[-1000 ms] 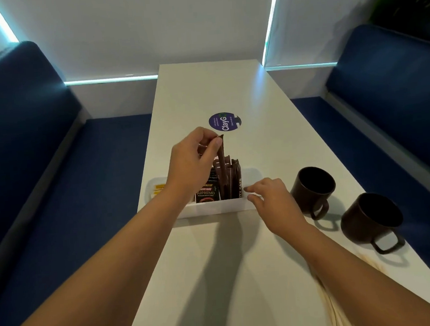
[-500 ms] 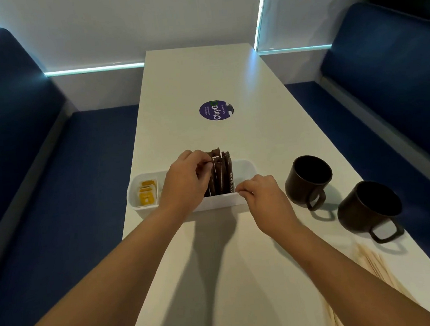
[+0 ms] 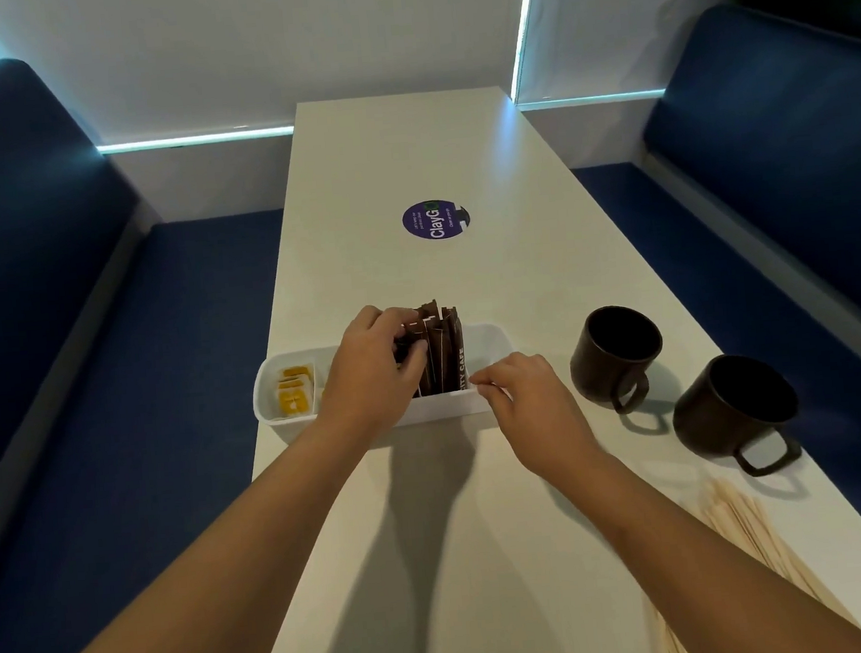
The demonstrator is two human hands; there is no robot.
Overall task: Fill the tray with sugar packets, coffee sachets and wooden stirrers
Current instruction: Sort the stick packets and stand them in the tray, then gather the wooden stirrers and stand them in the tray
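Fingers (image 3: 412, 351) of the left hand (image 3: 370, 377) curl round the upright dark brown coffee sachets (image 3: 441, 356) in the middle of the long white plastic tray (image 3: 270, 416); yellow sugar packets (image 3: 294, 391) lie in its left end; fingertips of the right hand (image 3: 521, 396) pinch the tray's near rim, steadying it; two dark brown mugs (image 3: 616, 353) stand right of it; pale wooden stirrers (image 3: 742, 523) lie loose on the white table (image 3: 404, 148), near right; judged step: seating sachets; next move calls for releasing them, then gathering the stirrers into the tray's vacant right end
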